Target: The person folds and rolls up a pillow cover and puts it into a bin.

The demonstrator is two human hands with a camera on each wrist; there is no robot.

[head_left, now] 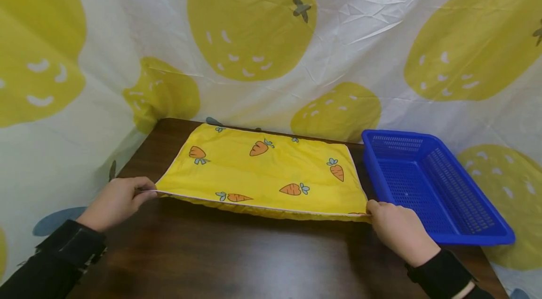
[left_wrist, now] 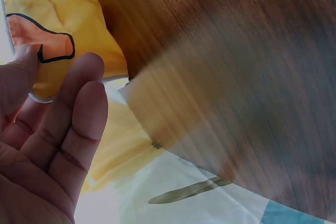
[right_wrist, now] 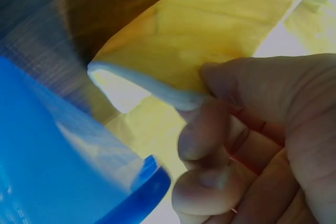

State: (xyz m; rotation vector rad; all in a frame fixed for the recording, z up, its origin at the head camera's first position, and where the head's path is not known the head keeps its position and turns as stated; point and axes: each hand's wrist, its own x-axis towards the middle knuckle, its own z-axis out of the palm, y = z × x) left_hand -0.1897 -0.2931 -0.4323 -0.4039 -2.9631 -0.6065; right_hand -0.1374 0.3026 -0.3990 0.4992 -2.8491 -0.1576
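A yellow cloth [head_left: 262,172] printed with orange carrots and edged in pale piping lies across the dark table, its near edge raised between both hands. My left hand [head_left: 120,200] pinches the near left corner between thumb and fingers. In the left wrist view, the thumb of that hand [left_wrist: 47,135] presses on the cloth [left_wrist: 79,19] over a carrot print. At the near right corner, my right hand [head_left: 400,228] pinches the cloth too. The right wrist view shows thumb and forefinger of this hand [right_wrist: 252,129] on the piped edge of the cloth [right_wrist: 189,30].
A blue plastic basket [head_left: 381,179] with slotted walls stands on the right, close beside the cloth and right hand. The brown wooden table [head_left: 237,261] extends in front. A white curtain [head_left: 262,106] with large yellow fruit prints hangs behind and at both sides.
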